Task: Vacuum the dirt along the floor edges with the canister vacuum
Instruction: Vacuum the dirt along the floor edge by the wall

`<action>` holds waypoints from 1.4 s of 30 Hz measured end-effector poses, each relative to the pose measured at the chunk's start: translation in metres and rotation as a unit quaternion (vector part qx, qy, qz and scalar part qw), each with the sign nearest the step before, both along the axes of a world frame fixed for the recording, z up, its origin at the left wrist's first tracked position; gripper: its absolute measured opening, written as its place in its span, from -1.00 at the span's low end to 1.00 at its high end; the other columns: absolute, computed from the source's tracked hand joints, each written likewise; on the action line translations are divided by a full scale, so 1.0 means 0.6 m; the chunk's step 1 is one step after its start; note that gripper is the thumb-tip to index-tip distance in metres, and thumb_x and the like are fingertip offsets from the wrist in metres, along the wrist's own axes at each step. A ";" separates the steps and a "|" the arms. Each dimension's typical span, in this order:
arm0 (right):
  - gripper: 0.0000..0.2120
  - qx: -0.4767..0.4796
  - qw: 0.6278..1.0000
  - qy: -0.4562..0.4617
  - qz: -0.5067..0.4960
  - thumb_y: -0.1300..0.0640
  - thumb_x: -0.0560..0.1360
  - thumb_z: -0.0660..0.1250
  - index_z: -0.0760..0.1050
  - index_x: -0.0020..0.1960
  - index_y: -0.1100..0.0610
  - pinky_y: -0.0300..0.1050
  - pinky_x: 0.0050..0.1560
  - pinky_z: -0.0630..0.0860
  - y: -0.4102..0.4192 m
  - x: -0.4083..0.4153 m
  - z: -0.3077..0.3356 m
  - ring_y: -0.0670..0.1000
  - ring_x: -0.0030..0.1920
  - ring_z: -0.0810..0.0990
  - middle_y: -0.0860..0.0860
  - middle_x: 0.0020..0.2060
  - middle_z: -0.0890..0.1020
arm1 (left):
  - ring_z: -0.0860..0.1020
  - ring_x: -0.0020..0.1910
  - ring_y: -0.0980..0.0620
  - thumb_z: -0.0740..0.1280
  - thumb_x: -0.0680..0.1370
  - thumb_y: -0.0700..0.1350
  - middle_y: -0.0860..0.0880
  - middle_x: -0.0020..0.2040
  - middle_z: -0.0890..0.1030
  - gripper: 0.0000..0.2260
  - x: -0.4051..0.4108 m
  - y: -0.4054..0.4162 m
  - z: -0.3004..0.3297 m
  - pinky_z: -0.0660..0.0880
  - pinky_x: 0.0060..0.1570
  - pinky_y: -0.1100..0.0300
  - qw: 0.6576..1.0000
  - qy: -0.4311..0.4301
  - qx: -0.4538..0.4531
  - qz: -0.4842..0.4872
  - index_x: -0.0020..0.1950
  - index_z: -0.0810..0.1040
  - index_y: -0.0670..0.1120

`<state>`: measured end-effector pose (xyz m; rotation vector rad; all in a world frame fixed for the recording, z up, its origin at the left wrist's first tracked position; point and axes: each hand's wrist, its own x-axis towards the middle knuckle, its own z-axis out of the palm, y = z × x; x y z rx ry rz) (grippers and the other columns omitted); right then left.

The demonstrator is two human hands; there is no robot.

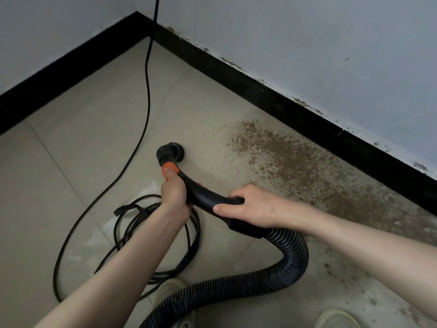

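Observation:
I hold a curved black vacuum handle (pixel 203 194) over the beige tiled floor. My left hand (pixel 173 191) grips its front part, thumb lying on the orange collar (pixel 169 169). My right hand (pixel 248 205) grips the rear of the handle, where the ribbed black hose (pixel 290 263) begins. A round black brush nozzle (pixel 172 151) sits at the handle's tip, close to the floor. Brown dirt (pixel 283 155) is strewn along the black baseboard (pixel 272 95) on the right, to the right of the nozzle. The canister is out of view.
A black power cord (pixel 147 91) runs down from the corner and lies coiled (pixel 132 230) under my left forearm. The hose loops down to the bottom edge. Pale shoes (pixel 335 318) show at the bottom. Grey walls meet at the far corner.

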<state>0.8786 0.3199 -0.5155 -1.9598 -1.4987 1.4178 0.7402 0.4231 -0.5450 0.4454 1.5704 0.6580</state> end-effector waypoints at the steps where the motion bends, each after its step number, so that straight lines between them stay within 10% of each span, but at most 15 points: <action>1: -0.60 0.000 1.000 -0.001 -0.006 -0.34 0.44 0.31 0.51 -0.30 -0.02 -0.14 -0.31 0.46 -0.002 0.001 0.000 -0.06 -0.35 0.58 -0.05 -0.36 0.60 | 0.55 -0.35 -0.05 0.11 0.62 0.19 -0.15 -0.22 0.53 -0.60 0.002 0.000 0.000 0.50 -0.35 0.11 1.000 -0.002 -0.004 -0.006 0.16 0.33 -0.15; 19: -0.58 0.012 0.990 -0.068 -0.121 -0.36 0.42 0.26 0.56 -0.21 0.00 -0.13 -0.35 0.54 -0.006 0.018 0.012 -0.04 -0.36 0.64 -0.06 -0.36 0.64 | 0.52 -0.37 -0.06 0.16 0.60 0.18 -0.14 -0.22 0.50 -0.49 0.087 0.047 0.009 0.48 -0.49 0.18 0.988 -0.039 -0.031 -0.143 0.36 0.35 -0.19; 42: -0.61 -0.017 0.966 -0.108 -0.232 -0.37 0.45 0.21 0.49 -0.16 -0.05 -0.09 -0.38 0.56 -0.045 0.086 0.000 -0.04 -0.37 0.64 -0.07 -0.36 0.63 | 0.48 -0.32 -0.05 0.13 0.60 0.21 -0.12 -0.24 0.48 -0.59 0.235 0.047 -0.018 0.47 -0.33 0.09 0.956 -0.056 -0.020 -0.288 -0.02 0.39 -0.17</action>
